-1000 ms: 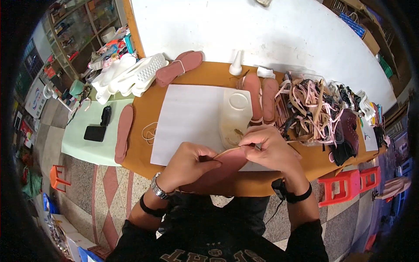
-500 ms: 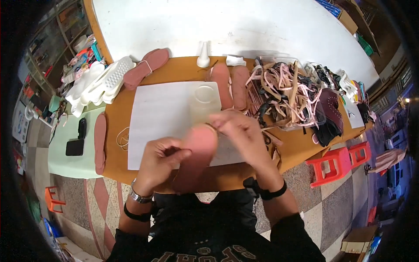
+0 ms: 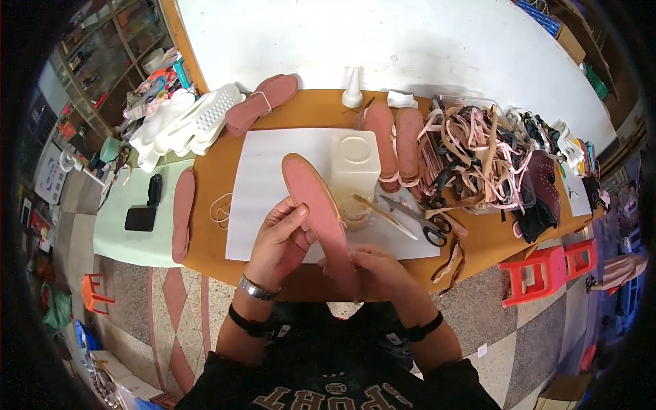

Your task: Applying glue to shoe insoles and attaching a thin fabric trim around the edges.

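Note:
A pink insole (image 3: pixel 316 198) with a tan edge is held up slantwise over the table's front, its rounded far end up and left. My left hand (image 3: pixel 283 236) grips it by its left edge, thumb on the pink face. At its lower right edge is my right hand (image 3: pixel 374 270), its fingers curled against the insole and partly blurred; how firmly they hold it is hard to see. Beyond the hands a cream plastic container (image 3: pixel 355 160) lies on a white sheet (image 3: pixel 263 171). A thin brush (image 3: pixel 386 217) rests across its near end, with black-handled scissors (image 3: pixel 434 229) to the right.
Paired pink insoles (image 3: pixel 410 147) with straps lie behind the scissors. A clear bin (image 3: pixel 478 160) heaps over with straps at right. Bundled insoles (image 3: pixel 263 106) and white soles (image 3: pixel 188 123) fill the back left. One insole (image 3: pixel 183 215) and a phone (image 3: pixel 140 219) lie left. Red stools (image 3: pixel 536 273) stand right.
The insole has turned to lean up and left. My right hand has dropped from its far end to its lower right edge. The view has shifted, and the brush and scissors now show.

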`<move>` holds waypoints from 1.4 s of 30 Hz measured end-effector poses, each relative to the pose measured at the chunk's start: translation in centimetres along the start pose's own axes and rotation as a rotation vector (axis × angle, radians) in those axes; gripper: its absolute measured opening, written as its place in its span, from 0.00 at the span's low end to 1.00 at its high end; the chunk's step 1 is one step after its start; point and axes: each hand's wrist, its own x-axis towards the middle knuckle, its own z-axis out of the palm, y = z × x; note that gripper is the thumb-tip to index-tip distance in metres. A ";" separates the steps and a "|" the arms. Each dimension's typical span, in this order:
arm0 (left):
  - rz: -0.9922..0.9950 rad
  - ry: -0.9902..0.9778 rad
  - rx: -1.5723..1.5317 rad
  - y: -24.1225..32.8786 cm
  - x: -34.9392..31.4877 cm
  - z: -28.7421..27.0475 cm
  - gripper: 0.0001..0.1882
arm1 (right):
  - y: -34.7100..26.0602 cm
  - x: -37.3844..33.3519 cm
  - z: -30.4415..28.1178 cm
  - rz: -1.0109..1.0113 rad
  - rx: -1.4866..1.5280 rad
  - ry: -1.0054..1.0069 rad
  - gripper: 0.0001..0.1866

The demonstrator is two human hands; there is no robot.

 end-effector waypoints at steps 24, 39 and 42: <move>0.154 0.291 0.369 -0.7 -2.1 -3.8 0.29 | -2.7 -0.9 0.6 -0.579 -0.604 0.616 0.05; 0.451 0.412 0.681 -4.0 -0.7 -12.1 0.17 | -15.9 0.9 -11.4 -0.480 -1.148 1.024 0.17; 0.476 0.383 0.625 -3.7 -1.1 -12.6 0.18 | -16.0 3.8 -13.7 -0.481 -1.140 0.984 0.18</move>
